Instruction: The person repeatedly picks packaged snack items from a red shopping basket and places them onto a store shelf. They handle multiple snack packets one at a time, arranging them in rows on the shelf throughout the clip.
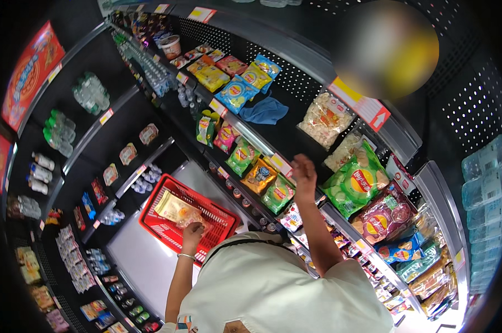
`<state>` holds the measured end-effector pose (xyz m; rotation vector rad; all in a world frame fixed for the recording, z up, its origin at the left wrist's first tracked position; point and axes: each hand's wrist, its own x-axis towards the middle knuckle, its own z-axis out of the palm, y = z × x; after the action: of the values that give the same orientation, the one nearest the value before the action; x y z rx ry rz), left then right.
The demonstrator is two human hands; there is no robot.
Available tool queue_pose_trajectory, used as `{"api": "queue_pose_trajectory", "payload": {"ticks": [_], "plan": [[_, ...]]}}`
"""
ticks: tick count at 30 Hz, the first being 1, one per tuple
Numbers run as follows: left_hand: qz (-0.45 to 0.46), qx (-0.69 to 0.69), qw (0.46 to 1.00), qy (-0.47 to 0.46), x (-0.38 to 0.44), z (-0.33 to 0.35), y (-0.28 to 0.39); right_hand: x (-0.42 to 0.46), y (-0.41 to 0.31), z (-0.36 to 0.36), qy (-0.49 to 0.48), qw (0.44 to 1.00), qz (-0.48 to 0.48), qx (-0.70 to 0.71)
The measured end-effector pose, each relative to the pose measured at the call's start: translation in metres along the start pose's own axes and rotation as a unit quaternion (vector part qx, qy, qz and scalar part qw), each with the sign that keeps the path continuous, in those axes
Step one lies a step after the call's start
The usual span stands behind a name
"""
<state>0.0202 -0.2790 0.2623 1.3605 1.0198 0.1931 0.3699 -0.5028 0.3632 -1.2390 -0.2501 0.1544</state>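
My left hand [192,236] is over the near side of a red plastic shopping basket [166,233], its fingers curled beside a clear-ended food packet [188,215]. Whether the fingers grip that packet is not plain. A pale gold packet [171,205] lies in the basket against it. My right hand [305,179], slightly blurred, is raised at the shelf's front edge with nothing visible in it. Just right of it stands a large green bag of Lay's potato chips [355,179]. A smaller green chip bag [278,193] is on the lower shelf to its left.
A blue cloth [265,110] lies on the shelf beside a blue Lay's bag [236,93]. Clear snack bags [326,118] stand farther right. Metal shelf edges [438,195] curve around the right. Bottled drinks [59,132] fill shelves at left. A blurred patch hides the upper right.
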Motion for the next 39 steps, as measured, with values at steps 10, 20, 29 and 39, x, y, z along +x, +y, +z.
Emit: {"api": "queue_pose_trajectory", "payload": {"ticks": [10,20,29,39], "plan": [[0.072,0.053,0.993,-0.082,0.022,0.05,0.05,0.091,-0.018,-0.039,0.164,0.949,-0.129,-0.238],[0.093,0.05,0.983,-0.153,0.026,0.09,0.075,0.174,0.013,-0.047,0.184,0.958,-0.216,-0.049],[0.096,0.11,0.977,-0.153,0.015,0.09,0.073,0.186,0.017,-0.053,0.224,0.965,-0.13,-0.049],[0.114,0.049,0.982,-0.145,0.011,0.085,0.133,0.089,-0.046,-0.004,0.034,0.999,0.01,0.037]]}}
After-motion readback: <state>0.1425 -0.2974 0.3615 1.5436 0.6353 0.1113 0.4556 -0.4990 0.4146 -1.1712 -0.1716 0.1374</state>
